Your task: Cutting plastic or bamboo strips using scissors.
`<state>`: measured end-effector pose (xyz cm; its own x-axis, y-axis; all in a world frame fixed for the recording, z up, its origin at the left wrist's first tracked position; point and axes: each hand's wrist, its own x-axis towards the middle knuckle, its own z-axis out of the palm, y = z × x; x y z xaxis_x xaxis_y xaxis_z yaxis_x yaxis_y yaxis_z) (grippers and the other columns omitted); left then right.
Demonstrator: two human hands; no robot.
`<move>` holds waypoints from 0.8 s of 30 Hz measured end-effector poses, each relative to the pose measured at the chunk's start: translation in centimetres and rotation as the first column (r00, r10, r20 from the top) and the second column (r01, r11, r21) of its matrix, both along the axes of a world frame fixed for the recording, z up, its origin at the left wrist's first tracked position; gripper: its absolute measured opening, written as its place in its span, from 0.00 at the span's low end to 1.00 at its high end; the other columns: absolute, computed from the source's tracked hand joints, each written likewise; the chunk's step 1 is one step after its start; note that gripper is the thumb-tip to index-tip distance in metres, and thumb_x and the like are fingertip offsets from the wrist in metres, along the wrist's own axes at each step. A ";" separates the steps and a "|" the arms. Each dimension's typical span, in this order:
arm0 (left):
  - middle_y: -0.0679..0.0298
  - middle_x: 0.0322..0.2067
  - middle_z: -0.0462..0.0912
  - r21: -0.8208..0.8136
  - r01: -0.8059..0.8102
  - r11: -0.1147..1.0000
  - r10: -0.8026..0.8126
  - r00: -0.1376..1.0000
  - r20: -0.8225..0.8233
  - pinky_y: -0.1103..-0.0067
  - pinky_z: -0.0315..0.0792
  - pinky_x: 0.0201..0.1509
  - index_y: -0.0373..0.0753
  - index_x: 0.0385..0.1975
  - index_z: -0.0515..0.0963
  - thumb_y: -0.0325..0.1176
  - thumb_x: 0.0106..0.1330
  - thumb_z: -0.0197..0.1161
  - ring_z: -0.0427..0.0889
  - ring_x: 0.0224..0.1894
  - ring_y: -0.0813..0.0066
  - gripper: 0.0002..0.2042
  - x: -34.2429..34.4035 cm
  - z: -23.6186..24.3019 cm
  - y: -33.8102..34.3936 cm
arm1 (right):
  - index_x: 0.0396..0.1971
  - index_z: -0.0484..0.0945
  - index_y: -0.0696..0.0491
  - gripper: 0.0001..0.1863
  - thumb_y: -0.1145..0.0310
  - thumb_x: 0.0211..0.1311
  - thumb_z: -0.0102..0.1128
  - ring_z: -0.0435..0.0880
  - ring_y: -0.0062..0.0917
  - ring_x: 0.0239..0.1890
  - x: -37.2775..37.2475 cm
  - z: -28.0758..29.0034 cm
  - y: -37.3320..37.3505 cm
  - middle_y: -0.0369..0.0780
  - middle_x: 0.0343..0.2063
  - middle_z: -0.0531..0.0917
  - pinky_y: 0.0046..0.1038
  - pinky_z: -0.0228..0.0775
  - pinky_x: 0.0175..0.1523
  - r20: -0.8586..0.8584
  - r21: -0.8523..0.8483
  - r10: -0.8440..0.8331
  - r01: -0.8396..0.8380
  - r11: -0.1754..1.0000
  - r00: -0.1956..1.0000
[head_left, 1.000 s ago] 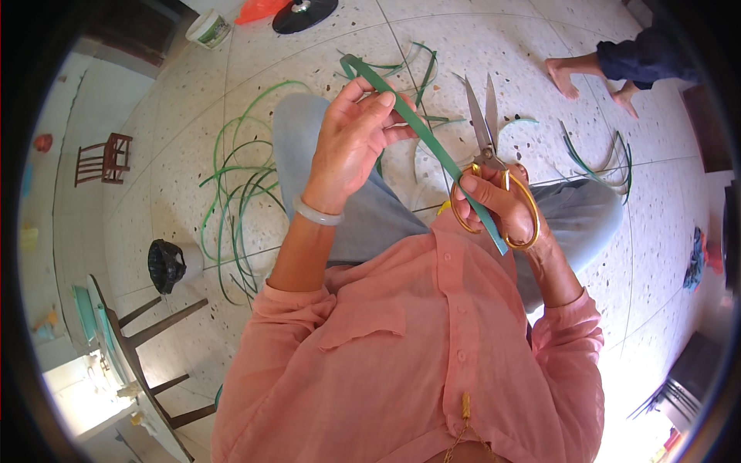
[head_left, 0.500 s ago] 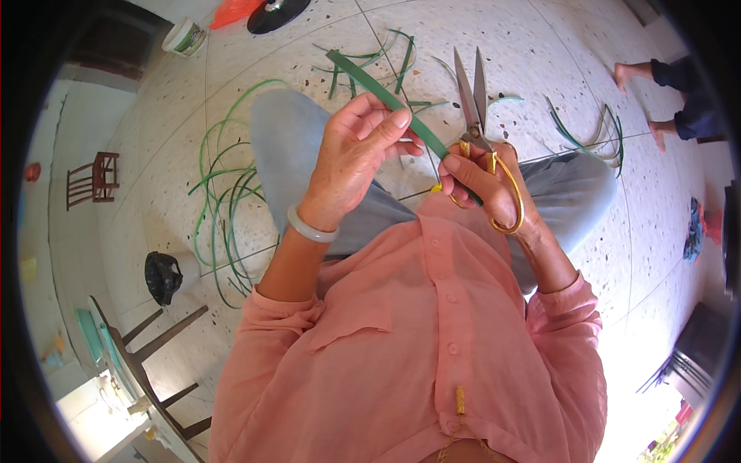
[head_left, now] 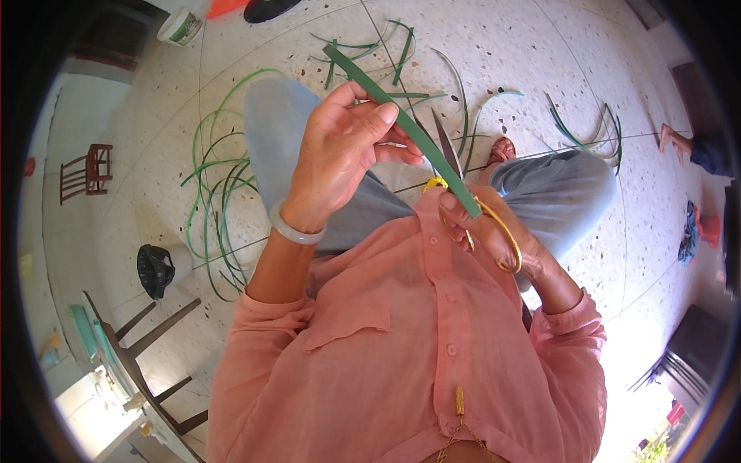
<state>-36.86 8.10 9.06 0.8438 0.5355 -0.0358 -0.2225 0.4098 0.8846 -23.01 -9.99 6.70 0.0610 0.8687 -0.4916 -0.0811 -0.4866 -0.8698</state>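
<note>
My left hand (head_left: 340, 150) pinches a flat green strip (head_left: 432, 150) between thumb and fingers. The strip slants from upper left down to my right hand (head_left: 498, 228), its lower end lying over the fingers there. Gold-handled scissors (head_left: 509, 245) are gripped in that right hand. Their dark blades (head_left: 446, 140) point up and away behind the strip, slightly apart, partly covered by it. Whether the right fingertips also pinch the strip's end is hard to make out. A small yellow thing (head_left: 434, 184) shows just beyond the right hand.
Long green strips lie coiled on the floor (head_left: 224, 193) by my left knee. Shorter strips (head_left: 401, 58) are scattered ahead, others (head_left: 587, 139) at the right. A white tub (head_left: 180, 28), a bin with a black bag (head_left: 158, 270) and a small chair (head_left: 86, 174) stand left. Another person's hand or foot (head_left: 675, 139) shows far right.
My right hand has come down and closer to me, and the scissors have tilted behind the strip. The strip's lower end now lies over the right hand. The other person's limbs have shifted right.
</note>
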 end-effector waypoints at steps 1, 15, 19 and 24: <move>0.54 0.32 0.81 0.028 -0.010 1.000 0.010 1.000 -0.010 0.70 0.82 0.37 0.32 0.41 0.67 0.28 0.70 0.54 0.84 0.33 0.65 0.07 0.0 0.1 -0.2 | 0.35 0.77 0.59 0.16 0.59 0.67 0.54 0.74 0.23 0.25 -0.3 0.7 -0.2 0.37 0.24 0.74 0.25 0.68 0.29 0.000 -0.007 0.000 0.000 1.000 1.000; 0.52 0.28 0.80 0.215 -0.069 0.974 0.086 0.994 -0.074 0.77 0.82 0.28 0.32 0.40 0.63 0.27 0.70 0.53 0.85 0.27 0.66 0.07 -0.6 -0.2 -2.0 | 0.38 0.77 0.62 0.13 0.66 0.67 0.55 0.77 0.31 0.31 -2.2 0.5 -1.1 0.43 0.26 0.76 0.28 0.69 0.37 0.391 0.421 -0.151 -0.031 0.906 0.908; 0.52 0.27 0.80 0.243 -0.095 0.965 0.117 0.990 -0.077 0.77 0.79 0.26 0.32 0.44 0.64 0.28 0.70 0.53 0.83 0.24 0.67 0.09 -0.6 -0.4 -2.3 | 0.35 0.77 0.62 0.10 0.69 0.65 0.56 0.77 0.31 0.31 -2.1 1.2 -1.1 0.44 0.27 0.76 0.29 0.69 0.38 0.345 0.290 -0.100 -0.005 0.957 0.933; 0.52 0.26 0.80 0.242 -0.098 0.965 0.120 0.990 -0.076 0.77 0.80 0.26 0.31 0.44 0.63 0.27 0.70 0.53 0.83 0.23 0.66 0.09 -0.5 0.1 -2.7 | 0.28 0.72 0.60 0.02 0.78 0.59 0.54 0.73 0.33 0.27 -1.9 1.1 -0.7 0.43 0.25 0.73 0.30 0.65 0.34 0.458 0.537 -0.176 -0.113 0.836 0.871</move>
<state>-37.37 5.37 9.18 0.7790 0.6262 0.0308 -0.1697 0.1633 0.9719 -24.96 -10.74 7.77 0.1893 0.9709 0.1466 0.3999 0.0601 -0.9146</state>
